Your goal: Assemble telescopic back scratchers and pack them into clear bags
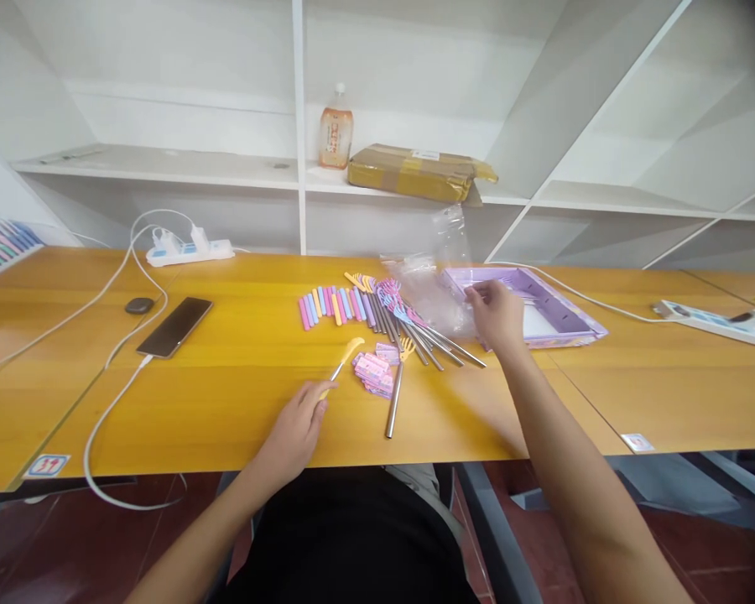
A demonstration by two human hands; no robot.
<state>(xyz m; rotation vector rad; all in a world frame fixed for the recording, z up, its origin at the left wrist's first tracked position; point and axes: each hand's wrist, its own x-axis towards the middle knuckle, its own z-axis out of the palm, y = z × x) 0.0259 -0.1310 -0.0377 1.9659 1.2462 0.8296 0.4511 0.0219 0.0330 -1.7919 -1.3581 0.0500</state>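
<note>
My left hand (294, 428) is closed round the handle end of a small yellow-headed back scratcher (351, 346), its thin metal rod pointing away from me. Over the near left corner of a purple cardboard tray (566, 298), my right hand (496, 310) has its fingers pinched together; what they hold, if anything, I cannot make out. A crumpled clear plastic bag (431, 289) lies just left of that hand. Between my hands is a pile of back scratcher parts with metal tubes (408, 323). Nearer me lie a metal tube with a yellow claw (395, 398) and pink printed cards (374, 373).
Short coloured grips (336, 305) lie in a row left of the pile. A phone (176, 327) on a white cable and a power strip (190, 252) are at left; another power strip (714, 323) is at right. A bottle (335, 134) and taped carton (415, 172) stand on the shelf.
</note>
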